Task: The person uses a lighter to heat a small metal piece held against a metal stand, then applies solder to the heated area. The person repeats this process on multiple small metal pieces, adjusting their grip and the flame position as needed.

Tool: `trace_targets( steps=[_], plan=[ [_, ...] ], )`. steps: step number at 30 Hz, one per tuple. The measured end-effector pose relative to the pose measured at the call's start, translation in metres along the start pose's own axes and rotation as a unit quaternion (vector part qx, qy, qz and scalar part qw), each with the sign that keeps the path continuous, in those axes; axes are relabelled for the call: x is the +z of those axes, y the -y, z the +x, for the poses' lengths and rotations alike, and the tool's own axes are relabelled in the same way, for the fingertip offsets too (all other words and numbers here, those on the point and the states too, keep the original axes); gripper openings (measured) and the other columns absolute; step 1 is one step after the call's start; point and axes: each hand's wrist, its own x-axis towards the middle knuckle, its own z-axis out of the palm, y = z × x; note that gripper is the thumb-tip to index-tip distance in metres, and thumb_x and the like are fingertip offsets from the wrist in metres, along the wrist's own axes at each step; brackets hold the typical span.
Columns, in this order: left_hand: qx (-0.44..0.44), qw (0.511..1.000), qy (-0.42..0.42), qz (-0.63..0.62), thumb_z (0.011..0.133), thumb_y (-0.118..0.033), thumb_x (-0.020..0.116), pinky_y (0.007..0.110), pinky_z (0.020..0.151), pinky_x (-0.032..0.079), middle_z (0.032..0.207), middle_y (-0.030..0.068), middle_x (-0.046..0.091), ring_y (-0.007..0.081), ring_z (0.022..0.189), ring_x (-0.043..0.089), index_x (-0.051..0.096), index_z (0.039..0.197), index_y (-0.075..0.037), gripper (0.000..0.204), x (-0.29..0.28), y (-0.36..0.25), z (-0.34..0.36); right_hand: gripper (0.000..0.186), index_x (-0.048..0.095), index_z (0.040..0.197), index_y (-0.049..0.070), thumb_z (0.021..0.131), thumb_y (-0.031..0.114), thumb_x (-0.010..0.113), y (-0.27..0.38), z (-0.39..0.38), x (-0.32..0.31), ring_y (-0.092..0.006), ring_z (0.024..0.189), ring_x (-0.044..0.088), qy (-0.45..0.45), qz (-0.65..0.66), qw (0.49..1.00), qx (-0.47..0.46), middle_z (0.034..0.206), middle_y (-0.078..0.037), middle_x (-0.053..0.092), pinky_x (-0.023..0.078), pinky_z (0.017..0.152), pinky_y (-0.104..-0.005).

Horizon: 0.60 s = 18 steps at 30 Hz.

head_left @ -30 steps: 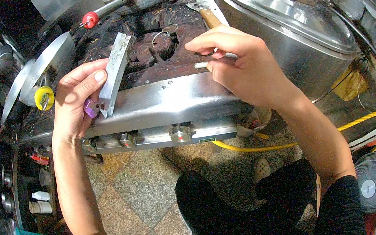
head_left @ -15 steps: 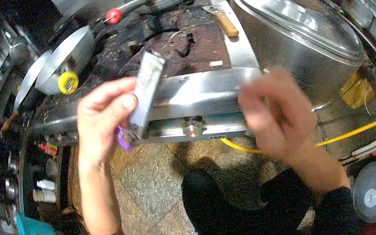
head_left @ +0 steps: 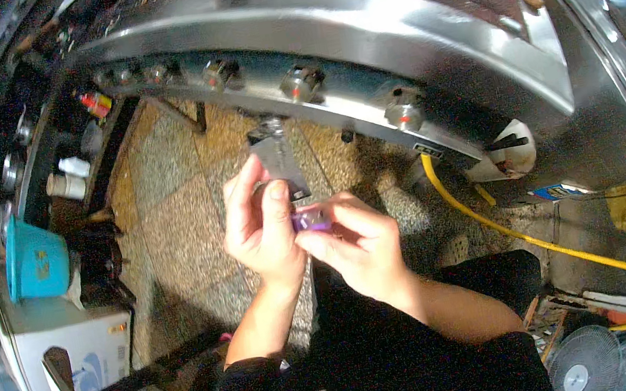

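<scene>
My left hand (head_left: 264, 241) is closed on a flat grey rectangular piece (head_left: 282, 166) with a shiny, darker far end; its exact kind does not show. Close against it, my right hand (head_left: 361, 244) pinches a small purple object (head_left: 311, 221) between thumb and fingers. The left thumb lies beside that purple object, and whether it touches is hard to tell. Both hands are held in front of my body, below the front of the stove (head_left: 350, 23). A row of metal control knobs (head_left: 302, 81) runs along the stove's front panel.
A yellow hose (head_left: 536, 239) curves from the stove toward the right. At lower right stands a fan (head_left: 586, 367). A turquoise bin (head_left: 38, 258) sits on a white box (head_left: 74, 351) at left. The tall metal pot (head_left: 592, 33) stands right of the stove; stone tiles (head_left: 188, 241) cover the floor.
My view has tilted down and both hands are now lower and close together. The right hand, blurred and apart before, now pinches the purple object, which was beside the grey piece at my left hand.
</scene>
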Motion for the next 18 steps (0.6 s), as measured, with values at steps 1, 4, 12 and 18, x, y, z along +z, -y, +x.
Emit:
trace_targets(
  steps=[1,4,12,18],
  plan=[
    [-0.007,1.000,0.001,0.006,0.093,0.003,0.064,0.024,0.081,0.052,0.113,0.0088,0.060,0.0110,0.092,0.059,0.061,0.130,0.004,0.036,-0.002,0.005,-0.004,0.027,0.072,0.108,0.000,0.082,0.005,0.080,-0.005,0.001,0.002,-0.0124,0.076,0.060,-0.004,-0.011,1.000,-0.022,0.090,-0.005,0.066,0.048,0.066,-0.0270],
    [-0.025,0.999,-0.019,-0.014,0.094,0.004,0.062,0.024,0.074,0.053,0.112,0.0092,0.060,0.0102,0.085,0.060,0.060,0.131,0.004,0.038,-0.008,0.017,-0.016,0.011,0.070,0.097,0.000,0.087,0.003,0.073,-0.014,0.001,0.002,-0.0111,0.079,0.057,-0.012,-0.026,1.000,-0.005,0.091,-0.004,0.064,0.046,0.067,-0.0251],
    [0.020,0.986,0.055,0.156,0.097,0.003,0.057,0.024,0.064,0.058,0.114,0.0144,0.057,0.0133,0.083,0.062,0.064,0.121,0.002,0.025,-0.053,0.077,-0.015,0.009,0.058,0.104,-0.002,0.097,0.003,0.054,-0.035,0.009,-0.042,-0.0143,0.081,0.066,0.017,0.079,0.986,0.146,0.089,-0.008,0.067,0.055,0.076,-0.0290],
    [0.014,0.970,0.138,0.199,0.101,-0.002,0.055,0.026,0.068,0.059,0.120,0.0147,0.056,0.0159,0.089,0.065,0.059,0.122,0.002,0.022,-0.073,0.105,-0.009,0.015,0.058,0.108,0.002,0.095,0.009,0.057,-0.056,0.026,-0.061,-0.0147,0.072,0.062,0.077,-0.039,0.979,0.187,0.085,-0.008,0.066,0.051,0.066,-0.0314]
  ],
)
